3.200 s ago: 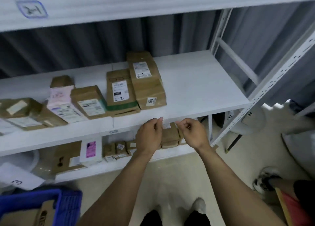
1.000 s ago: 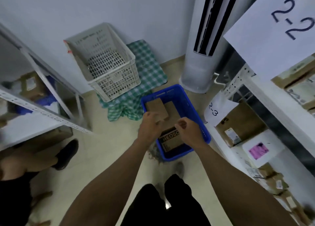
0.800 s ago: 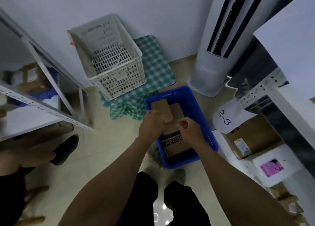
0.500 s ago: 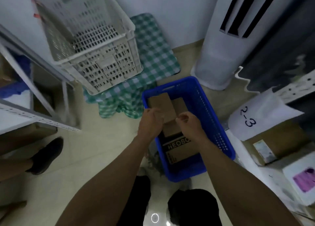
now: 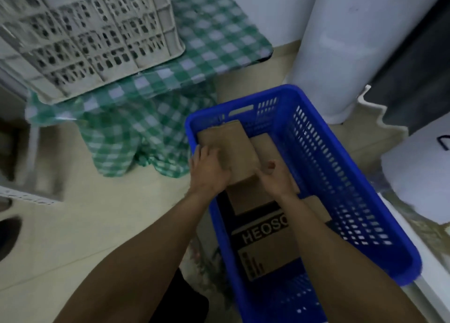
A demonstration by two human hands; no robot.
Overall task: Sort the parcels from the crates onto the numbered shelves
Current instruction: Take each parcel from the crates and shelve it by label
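The parcel point(image 5: 237, 150) is a plain brown cardboard box, flat and unmarked on top. It lies at frame centre, on other boxes in the far end of the blue crate point(image 5: 314, 152). Its long axis runs top to bottom, tilted slightly right. The left hand point(image 5: 209, 171) curls over its left edge. The right hand point(image 5: 276, 180), fingers bent, meets its near corner; whether it grips cannot be told.

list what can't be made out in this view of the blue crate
Head view:
top parcel: only a plain brown face shows; no label visible.
left hand, right hand: motion blur hides whether they grip it.
printed box: right forearm cuts off its lettering.
paper sign: number cropped by the right edge.
white crate: blurred, top cropped; contents unseen.
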